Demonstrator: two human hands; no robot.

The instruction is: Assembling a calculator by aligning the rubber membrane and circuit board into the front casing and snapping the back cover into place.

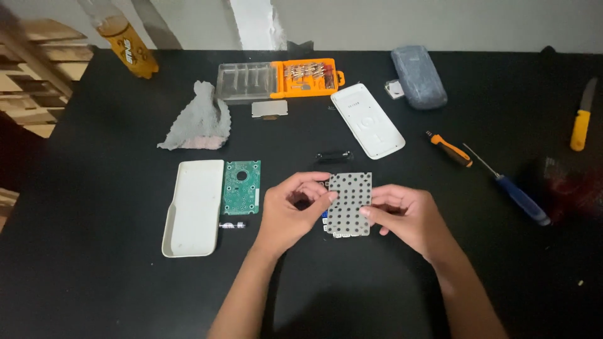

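Both hands are pinching a grey dotted keypad sheet just above the black desk — the left hand is gripping its left edge with fingers curled shut, the right hand is nipping its right edge between thumb and fingertips. The sheet is hanging over a dark part that is mostly hidden. To the left are lying a green circuit board and, touching it, a white shell — a small battery is resting just below the board.
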